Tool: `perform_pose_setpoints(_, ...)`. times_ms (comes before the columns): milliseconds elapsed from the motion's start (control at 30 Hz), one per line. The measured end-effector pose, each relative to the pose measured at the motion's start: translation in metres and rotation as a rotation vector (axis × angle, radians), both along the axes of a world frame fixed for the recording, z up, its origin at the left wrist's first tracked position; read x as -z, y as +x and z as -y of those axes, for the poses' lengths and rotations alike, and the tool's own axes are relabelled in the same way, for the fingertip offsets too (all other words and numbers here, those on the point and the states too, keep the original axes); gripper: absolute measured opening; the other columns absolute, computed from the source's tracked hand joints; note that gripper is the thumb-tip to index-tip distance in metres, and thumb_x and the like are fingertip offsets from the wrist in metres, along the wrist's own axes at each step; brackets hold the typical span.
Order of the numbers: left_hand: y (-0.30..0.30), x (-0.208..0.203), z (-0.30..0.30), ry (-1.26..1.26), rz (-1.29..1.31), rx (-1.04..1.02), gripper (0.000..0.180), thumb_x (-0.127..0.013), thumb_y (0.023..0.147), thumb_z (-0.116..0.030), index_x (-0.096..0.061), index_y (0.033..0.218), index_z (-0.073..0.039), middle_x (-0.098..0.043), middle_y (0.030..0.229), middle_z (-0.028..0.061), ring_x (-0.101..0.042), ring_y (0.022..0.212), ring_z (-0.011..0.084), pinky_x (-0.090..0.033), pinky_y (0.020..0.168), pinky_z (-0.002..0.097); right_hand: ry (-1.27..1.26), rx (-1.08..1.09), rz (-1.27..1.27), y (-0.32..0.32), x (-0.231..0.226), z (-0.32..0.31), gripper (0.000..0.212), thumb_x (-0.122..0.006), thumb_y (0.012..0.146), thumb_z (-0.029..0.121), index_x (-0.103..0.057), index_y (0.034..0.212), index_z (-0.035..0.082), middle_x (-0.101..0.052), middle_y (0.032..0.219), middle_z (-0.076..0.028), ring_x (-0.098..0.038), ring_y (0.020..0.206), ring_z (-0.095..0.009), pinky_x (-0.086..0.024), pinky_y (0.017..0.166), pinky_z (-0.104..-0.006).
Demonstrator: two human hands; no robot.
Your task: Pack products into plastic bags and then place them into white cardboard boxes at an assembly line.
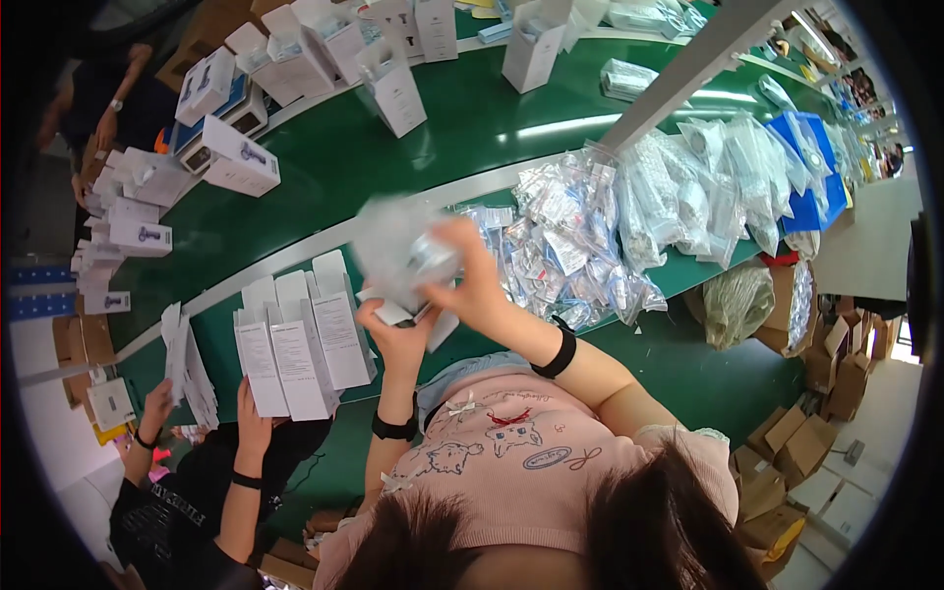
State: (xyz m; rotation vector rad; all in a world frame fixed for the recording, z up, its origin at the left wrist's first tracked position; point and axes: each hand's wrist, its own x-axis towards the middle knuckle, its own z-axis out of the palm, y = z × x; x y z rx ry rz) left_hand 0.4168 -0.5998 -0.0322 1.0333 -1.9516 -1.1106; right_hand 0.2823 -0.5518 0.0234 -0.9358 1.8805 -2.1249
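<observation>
My left hand (396, 336) is closed round a white carton (442, 332), whose flaps stand up beside my fingers. Just above it, my right hand (472, 277) grips a translucent plastic-wrapped packet (398, 246). Motion smears the packet, so what is inside cannot be made out. To the left of my left hand, several white cartons (292, 359) stand in a row with raised flaps. Right of my right hand lies a heap of small clear bags (565, 231) with printed slips and parts in them.
Bubble-wrapped packets (698, 187) and a blue bin (811, 167) lie farther right. A green conveyor (462, 118) carries open white cartons (390, 88) across the back, under a slanting metal post (688, 74). At left, a co-worker's hands (254, 418) touch cartons. Brown boxes (777, 442) are stacked at lower right.
</observation>
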Motion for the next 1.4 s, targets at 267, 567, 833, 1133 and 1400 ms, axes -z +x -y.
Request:
perform_pose_setpoints(267, 0.021, 0.032, 0.011, 0.032, -0.107, 0.099, 0.079, -0.082, 0.053, -0.011, -0.020, 0.103, -0.010, -0.026, 0.127, 0.0267, -0.037, 0.113, 0.0368, -0.034, 0.092, 0.0423, 0.521, -0.124, -0.277, -0.065, 0.036, -0.064, 0.033, -0.066, 0.066, 0.015, -0.058, 0.096, 0.005, -0.047, 0.113, -0.011, -0.044, 0.103, -0.033, -0.041, 0.081, -0.0402)
perform_pose_setpoints(567, 0.015, -0.025, 0.015, -0.245, 0.005, 0.271, 0.060, -0.077, 0.057, -0.010, -0.037, 0.101, -0.007, -0.025, 0.130, 0.0235, -0.039, 0.113, 0.0320, -0.035, 0.090, 0.0371, 1.307, 0.007, -0.535, -0.142, 0.121, -0.146, 0.036, -0.065, 0.062, 0.006, -0.054, 0.096, 0.003, -0.051, 0.096, -0.012, -0.052, 0.081, -0.032, -0.046, 0.070, -0.0389)
perform_pose_setpoints(833, 0.018, -0.043, 0.018, -0.266, 0.198, 0.104, 0.020, -0.069, 0.063, -0.005, -0.053, 0.073, 0.000, -0.047, 0.115, 0.0174, -0.050, 0.102, 0.0284, -0.041, 0.081, 0.0297, 0.904, -0.110, -0.033, -0.119, 0.004, -0.117, 0.019, -0.065, 0.063, -0.002, -0.058, 0.081, -0.004, -0.056, 0.098, -0.016, -0.056, 0.091, -0.023, -0.045, 0.076, -0.0294)
perform_pose_setpoints(1133, 0.015, -0.037, 0.036, 0.045, 0.267, -0.001, 0.015, -0.061, 0.062, 0.005, -0.056, 0.076, 0.002, -0.059, 0.076, 0.0078, -0.050, 0.055, 0.0154, -0.038, 0.051, 0.0259, 0.042, -0.629, -0.287, -0.025, -0.021, -0.032, 0.016, -0.057, 0.066, -0.009, -0.056, 0.079, 0.001, -0.055, 0.096, -0.011, -0.055, 0.082, -0.021, -0.045, 0.068, -0.0269)
perform_pose_setpoints(1400, 0.016, -0.036, 0.039, 0.076, 0.212, -0.002, 0.016, -0.052, 0.060, 0.007, -0.056, 0.075, 0.005, -0.055, 0.070, 0.0112, -0.055, 0.060, 0.0252, -0.041, 0.054, 0.0297, 0.382, -0.766, -0.368, 0.000, -0.010, -0.014, 0.046, -0.057, 0.065, -0.003, -0.047, 0.109, 0.005, -0.052, 0.091, -0.012, -0.054, 0.079, -0.027, -0.045, 0.068, -0.0300)
